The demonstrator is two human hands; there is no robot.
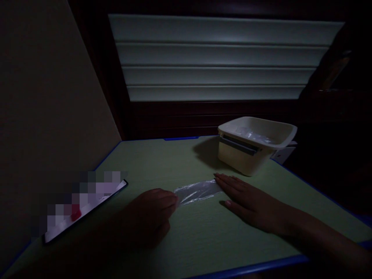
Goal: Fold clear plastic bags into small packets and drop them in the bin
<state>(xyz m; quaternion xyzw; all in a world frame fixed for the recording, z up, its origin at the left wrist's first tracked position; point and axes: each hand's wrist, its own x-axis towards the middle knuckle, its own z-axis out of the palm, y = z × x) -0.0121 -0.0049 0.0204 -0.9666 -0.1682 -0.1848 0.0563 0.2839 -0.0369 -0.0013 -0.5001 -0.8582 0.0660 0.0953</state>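
A strip of clear, shiny plastic, perhaps a flattened bag (198, 192), lies on the table between my hands. The curled fingers of my left hand (155, 213) grip its left end. At the other end, my right hand (247, 199) lies flat, fingers stretched out, with the fingertips over the plastic's edge and the thumb apart on the tabletop. Beyond my right hand stands a cream plastic tub (241, 157) with a grey handle on its side. Crumpled clear plastic (251, 133) shows inside the tub.
The light green table (188, 240) has a blue edge. At the left lies a lit screen (87, 209), mostly pixelated, with a red patch. A wall (52, 97) rises along the left side, and a slatted white panel (215, 58) stands behind the table. The light is dim.
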